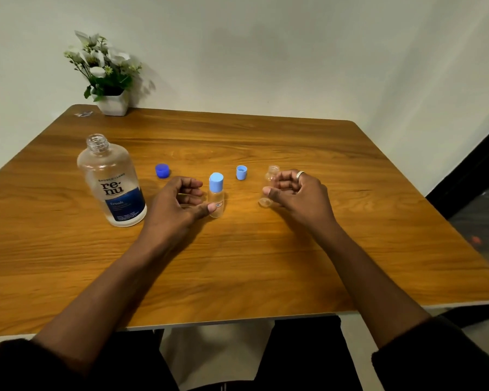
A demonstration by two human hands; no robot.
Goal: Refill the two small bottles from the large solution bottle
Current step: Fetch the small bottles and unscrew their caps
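On my feed a wood-grain table (266, 263) runs up to a white wall, its near half bare. The uncapped large bottle (113, 187), labelled "renu fresh", stands at the left. My left hand (175, 204) curls loosely beside the capped small bottle (216, 183), thumb touching it; I cannot tell if it grips. My right hand (299, 196) grips the open small bottle (272, 172).

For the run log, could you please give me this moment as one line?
large bottle: uncapped, upright | capped small bottle: beside left hand | uncapped small bottle: behind right hand, grip unclear
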